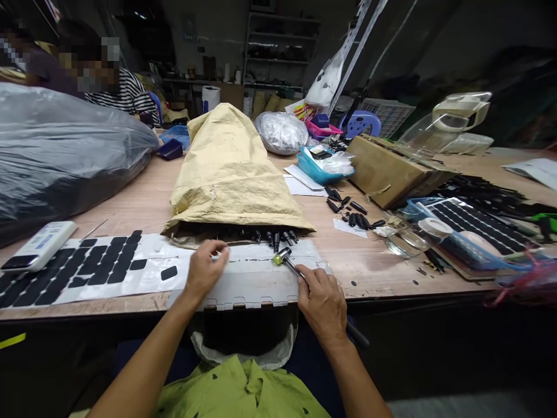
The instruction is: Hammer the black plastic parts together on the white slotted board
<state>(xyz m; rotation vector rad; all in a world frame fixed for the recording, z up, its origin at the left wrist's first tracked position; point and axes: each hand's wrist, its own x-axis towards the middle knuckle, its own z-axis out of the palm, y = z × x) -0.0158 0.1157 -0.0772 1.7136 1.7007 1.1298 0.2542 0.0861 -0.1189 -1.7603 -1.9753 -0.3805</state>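
Observation:
My right hand (322,299) is closed round the handle of a small hammer (282,256), whose yellow and black head rests on the white board (256,278) at the table's front edge. My left hand (204,270) lies on the same board with its fingers curled in a pinch; what it holds is hidden. Just beyond the hands, several small black parts (278,237) spill from the open mouth of a yellow paper sack (230,168).
A white sheet of black pads (96,264) and a remote (39,245) lie at the left, by a large grey plastic bag (65,151). A cardboard box (387,168), blue tray (322,165), loose black parts (357,217) and solar panels (474,223) sit right. A person in stripes (126,93) sits far left.

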